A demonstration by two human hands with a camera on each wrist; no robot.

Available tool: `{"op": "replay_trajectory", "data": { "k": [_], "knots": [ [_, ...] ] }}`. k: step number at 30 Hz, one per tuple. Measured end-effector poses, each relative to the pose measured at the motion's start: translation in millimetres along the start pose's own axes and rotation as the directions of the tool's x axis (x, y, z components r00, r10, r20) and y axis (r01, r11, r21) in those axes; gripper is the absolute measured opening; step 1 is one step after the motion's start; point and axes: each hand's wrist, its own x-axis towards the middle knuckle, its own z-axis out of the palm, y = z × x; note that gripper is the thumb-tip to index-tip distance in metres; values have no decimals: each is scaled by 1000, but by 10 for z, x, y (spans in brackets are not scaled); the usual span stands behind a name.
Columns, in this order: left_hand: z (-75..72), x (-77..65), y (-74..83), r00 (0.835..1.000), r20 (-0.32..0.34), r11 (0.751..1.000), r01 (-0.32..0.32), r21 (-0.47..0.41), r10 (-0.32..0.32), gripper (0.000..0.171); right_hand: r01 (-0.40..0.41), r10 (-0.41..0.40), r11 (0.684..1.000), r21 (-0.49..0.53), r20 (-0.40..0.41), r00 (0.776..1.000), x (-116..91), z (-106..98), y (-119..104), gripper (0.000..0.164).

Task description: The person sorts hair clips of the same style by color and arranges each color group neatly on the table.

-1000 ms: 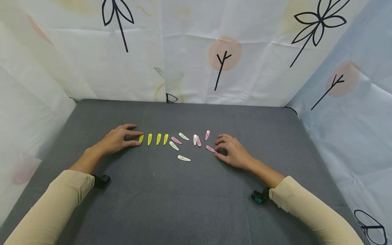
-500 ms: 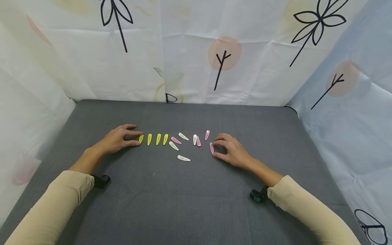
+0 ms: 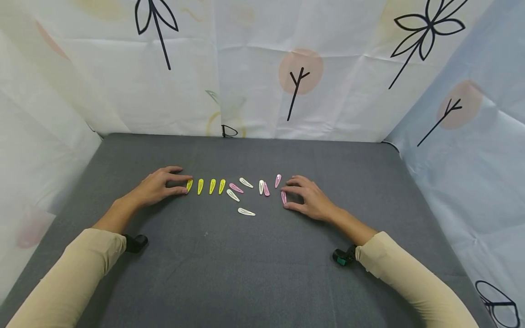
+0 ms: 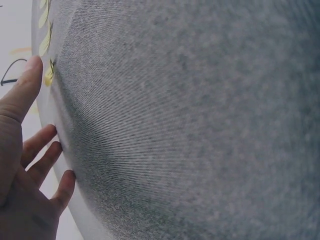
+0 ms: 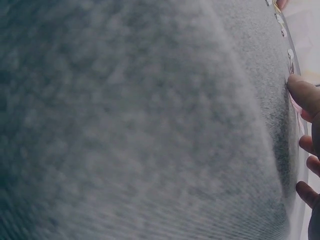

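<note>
At the left end of a row of yellow hair clips, my left hand [image 3: 157,186] holds the outermost yellow clip [image 3: 189,185] between thumb and index finger, one at each end. Three more yellow clips [image 3: 212,186] stand upright in line to its right. My right hand [image 3: 311,199] pinches a pink hair clip [image 3: 284,197] end to end, the clip standing nearly upright on the cloth. In the right wrist view the thumb [image 5: 302,94] hides most of that pink clip. The left wrist view has a yellow clip [image 4: 49,75] just beyond the thumb.
Between the hands lie several white clips [image 3: 246,212] at mixed angles. Three loose pink clips [image 3: 236,187] are among them, one beside an upright white clip [image 3: 261,187]. Grey cloth [image 3: 229,269] covers the table, with printed fabric walls [image 3: 254,91] behind and at both sides.
My right hand has turned its pink clip from slanted to nearly upright and shifted it slightly left. My left hand has stayed at the outermost yellow clip.
</note>
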Motion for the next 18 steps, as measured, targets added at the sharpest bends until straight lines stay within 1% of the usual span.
{"op": "replay_trajectory", "data": {
  "k": [3, 5, 7, 10, 14, 18],
  "knots": [
    [-6, -2, 11, 1000, 0, 1000, 6, -11, -6, 47, -1, 1, 1000, -3, -13, 1000, -7, 6, -2, 47],
    [2, 0, 25, 1000, -14, 1000, 2, -17, -3, 47, 5, -5, 1000, -9, -20, 1000, -10, 9, -5, 47],
    [19, 8, 52, 999, -38, 1000, 1, -18, -2, 47, 10, -11, 1000, -13, -26, 1000, -14, 10, -8, 46],
    [60, 35, 109, 996, -93, 1000, -6, -3, 6, 47, 10, -10, 1000, -14, -30, 999, -19, 8, -13, 47],
    [141, 91, 258, 984, -178, 999, -16, 29, 21, 46, 5, -5, 1000, -14, -32, 999, -24, 6, -14, 48],
    [270, 150, 481, 966, -258, 999, -26, 44, 36, 43, 7, -8, 1000, -16, -32, 999, -20, 15, -7, 48]
  ]
}}
